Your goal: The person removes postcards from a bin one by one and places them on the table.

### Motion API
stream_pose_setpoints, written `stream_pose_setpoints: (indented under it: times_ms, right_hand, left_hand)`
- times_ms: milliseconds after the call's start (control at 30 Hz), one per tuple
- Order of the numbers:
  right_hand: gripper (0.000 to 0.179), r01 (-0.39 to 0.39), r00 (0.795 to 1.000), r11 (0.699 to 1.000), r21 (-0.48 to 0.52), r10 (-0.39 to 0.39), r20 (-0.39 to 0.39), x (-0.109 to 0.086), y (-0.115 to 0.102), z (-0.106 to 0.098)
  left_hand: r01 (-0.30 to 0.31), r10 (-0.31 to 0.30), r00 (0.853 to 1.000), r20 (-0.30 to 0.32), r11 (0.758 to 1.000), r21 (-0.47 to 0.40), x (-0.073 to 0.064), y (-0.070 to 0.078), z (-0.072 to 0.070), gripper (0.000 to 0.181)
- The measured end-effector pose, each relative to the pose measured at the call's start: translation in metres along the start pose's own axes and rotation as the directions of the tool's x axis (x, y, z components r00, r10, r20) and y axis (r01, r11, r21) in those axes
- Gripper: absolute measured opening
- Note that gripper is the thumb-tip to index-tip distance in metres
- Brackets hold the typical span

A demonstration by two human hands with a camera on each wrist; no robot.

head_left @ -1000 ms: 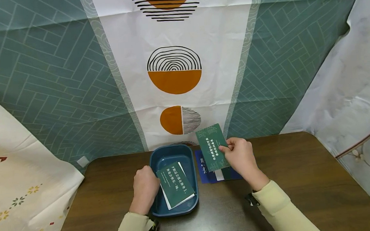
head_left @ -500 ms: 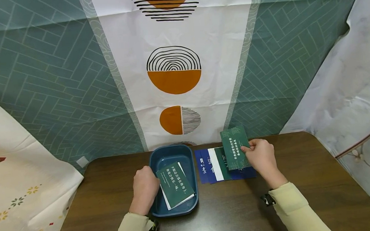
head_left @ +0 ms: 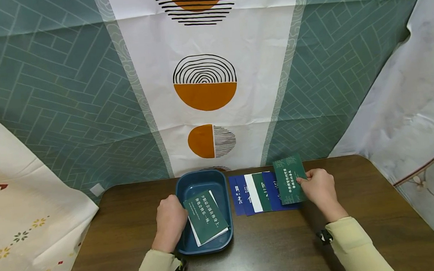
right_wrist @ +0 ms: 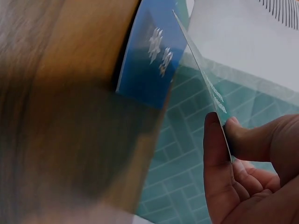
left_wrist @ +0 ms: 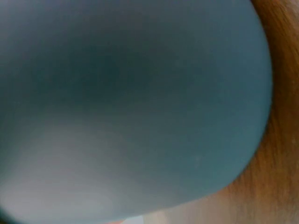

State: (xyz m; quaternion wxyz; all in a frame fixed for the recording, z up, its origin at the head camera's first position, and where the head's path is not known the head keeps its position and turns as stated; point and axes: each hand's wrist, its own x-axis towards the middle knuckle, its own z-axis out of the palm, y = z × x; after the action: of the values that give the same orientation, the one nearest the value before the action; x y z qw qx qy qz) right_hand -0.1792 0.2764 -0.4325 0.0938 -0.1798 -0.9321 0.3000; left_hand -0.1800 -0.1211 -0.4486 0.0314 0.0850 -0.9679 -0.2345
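Observation:
My right hand pinches a green card with white lettering by its right edge, thumb on one face and fingers behind. In the right wrist view that card is seen nearly edge-on, raised off a blue card. Below and left of it lies an overlapping row of cards: blue cards and a white-and-green card. My left hand grips the left rim of a dark blue tray; its fingertips are hidden. Inside the tray lies a stack of cards, a green card on top.
Everything lies on a brown wooden table. Its far edge meets a hanging green-and-white patterned cloth. Pale cloths hang left and right. The tray's outer wall nearly fills the left wrist view.
My right hand has carried the green card rightward and lower, first quickly, then slightly, uncovering more of the card row. The left hand and the tray have stayed put.

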Motion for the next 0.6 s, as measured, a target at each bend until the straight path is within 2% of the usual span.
stream_pose_setpoints:
  times_ms: [300, 600]
  right_hand:
    - [0.027, -0.022, 0.999, 0.999, -0.048, 0.025, 0.045, 0.003, 0.01, 0.0]
    - [0.025, -0.036, 0.996, 0.996, -0.086, 0.042, 0.072, 0.007, 0.016, 0.01]
  left_hand:
    - [0.006, -0.006, 1.0, 0.004, 1.0, 0.009, 0.0, -0.001, 0.0, 0.018]
    - [0.007, -0.008, 1.0, 0.014, 1.0, 0.009, 0.001, 0.0, 0.0, 0.019]
